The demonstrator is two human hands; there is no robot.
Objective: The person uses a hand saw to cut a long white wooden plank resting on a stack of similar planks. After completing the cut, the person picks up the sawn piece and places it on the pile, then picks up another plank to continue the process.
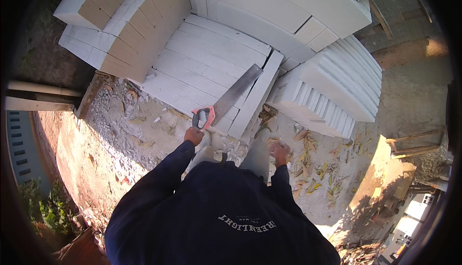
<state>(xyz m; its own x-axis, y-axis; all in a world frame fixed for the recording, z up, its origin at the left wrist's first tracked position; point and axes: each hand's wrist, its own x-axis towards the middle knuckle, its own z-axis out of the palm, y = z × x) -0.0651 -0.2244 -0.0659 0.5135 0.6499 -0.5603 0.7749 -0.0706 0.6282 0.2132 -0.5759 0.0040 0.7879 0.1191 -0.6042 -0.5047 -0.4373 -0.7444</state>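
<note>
My left hand (194, 135) is closed around the black and red handle of a handsaw (237, 93). Its grey blade points up and to the right, over a low stack of white blocks (208, 53). Along that stack's right edge a long narrow white block (256, 94) lies with a dark gap beside it. My right hand (279, 151) hangs low by my leg, near the dusty ground, with its fingers apart and nothing seen in them. How far the saw blade is above the blocks, if at all, I cannot tell.
Taller stacks of white blocks stand at the left (137, 26), at the back (260, 5) and at the right (337, 79). White chips and dry leaves (308, 149) litter the ground. A wooden frame (414, 143) is at the far right, and green plants (48, 212) grow lower left.
</note>
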